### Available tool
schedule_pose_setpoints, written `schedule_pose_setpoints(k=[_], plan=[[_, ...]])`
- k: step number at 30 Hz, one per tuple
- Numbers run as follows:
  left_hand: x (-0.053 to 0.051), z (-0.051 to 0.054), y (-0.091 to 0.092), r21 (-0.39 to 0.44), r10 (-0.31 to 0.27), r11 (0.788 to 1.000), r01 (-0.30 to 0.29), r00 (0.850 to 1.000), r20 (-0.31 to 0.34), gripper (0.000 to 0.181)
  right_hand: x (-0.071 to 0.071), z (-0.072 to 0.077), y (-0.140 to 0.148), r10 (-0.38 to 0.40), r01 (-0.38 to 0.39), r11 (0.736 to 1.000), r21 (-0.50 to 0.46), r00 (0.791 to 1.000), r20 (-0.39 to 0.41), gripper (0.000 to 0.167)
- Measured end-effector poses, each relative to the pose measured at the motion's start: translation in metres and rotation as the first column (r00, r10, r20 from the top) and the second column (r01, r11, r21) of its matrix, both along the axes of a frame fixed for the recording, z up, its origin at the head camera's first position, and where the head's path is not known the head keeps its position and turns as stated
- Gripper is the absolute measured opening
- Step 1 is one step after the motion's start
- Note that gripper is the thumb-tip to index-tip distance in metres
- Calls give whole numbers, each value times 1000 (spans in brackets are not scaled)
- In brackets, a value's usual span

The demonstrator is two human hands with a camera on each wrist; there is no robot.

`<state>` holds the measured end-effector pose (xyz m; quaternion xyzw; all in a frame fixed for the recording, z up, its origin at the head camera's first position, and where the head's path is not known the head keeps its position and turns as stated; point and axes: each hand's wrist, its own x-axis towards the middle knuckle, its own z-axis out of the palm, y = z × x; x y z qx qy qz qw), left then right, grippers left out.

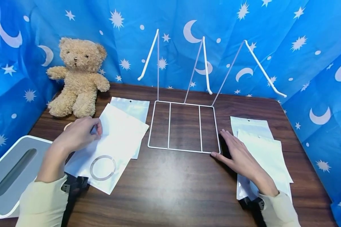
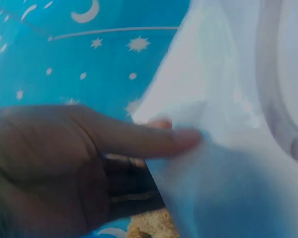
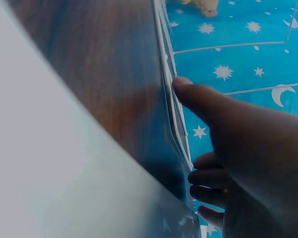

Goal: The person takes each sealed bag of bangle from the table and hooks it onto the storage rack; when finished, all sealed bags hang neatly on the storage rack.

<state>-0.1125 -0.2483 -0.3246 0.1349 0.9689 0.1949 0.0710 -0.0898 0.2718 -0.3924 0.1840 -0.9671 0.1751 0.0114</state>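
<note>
My left hand (image 1: pixel 76 134) pinches the edge of a white flat pouch (image 1: pixel 122 126), thumb in front and fingers behind, as the left wrist view shows. A pale ring (image 1: pixel 94 175) shows at the pouch's near end; whether it lies on or inside cannot be told. Under this pouch is another pale pouch (image 1: pixel 140 108) with a small hole near its top. My right hand (image 1: pixel 241 154) has its fingers extended at the near right corner of a white wire rack (image 1: pixel 184 150), with the thumb at its frame (image 3: pixel 169 89). Three bent arms rise from the rack's back.
A teddy bear (image 1: pixel 80 75) sits at the back left. Close to my left forearm stands a white box with a grey slotted lid (image 1: pixel 37 154). More white pouches (image 1: pixel 272 167) lie overlapping by my right hand. A blue star-and-moon curtain (image 1: pixel 170 19) surrounds the brown table (image 1: pixel 159 189).
</note>
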Motion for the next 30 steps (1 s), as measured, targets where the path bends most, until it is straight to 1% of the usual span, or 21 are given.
schedule_pose_setpoints(k=[1,2,6,8,10,11,13,15,17,19,20,22,24,25,26,28,30], plan=[[0,1,-1,25,-22,999,23,999,-26,13,0,-1,1,5,-5,1000,-2,1000,-1,93],[0,2,-2,56,-37,998,39,999,-38,14,0,-3,1,8,-8,1000,-6,1000,2,93],[6,10,-3,154,-80,984,86,996,-44,27,-1,-6,1,19,-19,1000,-3,1000,16,93],[8,15,-1,188,-96,976,106,993,-61,31,-1,-6,2,23,-23,1000,-1,1000,7,93],[10,22,2,215,-108,968,127,989,-97,31,-2,-6,2,29,-29,1000,1,1000,-10,92],[12,25,3,231,-108,964,133,987,-116,30,-2,-7,2,34,-34,999,1,999,-21,92],[17,33,5,269,-83,955,121,985,-150,29,-2,-7,2,43,-43,999,0,998,-38,91],[22,40,7,332,-55,937,110,984,-172,29,-3,-7,1,49,-49,999,0,998,-43,91],[27,46,9,408,-26,907,107,979,-200,29,-2,-8,1,44,-44,999,3,998,-36,90],[32,52,12,488,-13,862,140,967,-254,32,-2,-7,1,38,-38,999,8,999,-25,90],[34,55,15,521,-10,837,167,957,-291,33,-2,-7,0,33,-33,999,13,999,-20,89],[38,62,21,566,11,795,218,928,-372,35,-2,-7,0,22,-22,1000,18,1000,-14,89],[41,68,28,593,36,759,268,892,-450,35,-2,-7,0,21,-20,1000,21,1000,-9,89],[42,70,31,602,55,746,285,875,-482,34,-2,-7,0,18,-18,1000,21,1000,-8,89],[42,72,34,614,70,728,305,858,-509,32,-2,-7,0,15,-15,1000,20,1000,-9,90],[43,74,38,651,97,678,341,836,-540,29,-2,-8,0,15,-15,1000,18,1000,-5,90],[42,73,40,702,113,602,380,830,-546,26,-2,-9,0,14,-14,1000,14,1000,-3,90]])
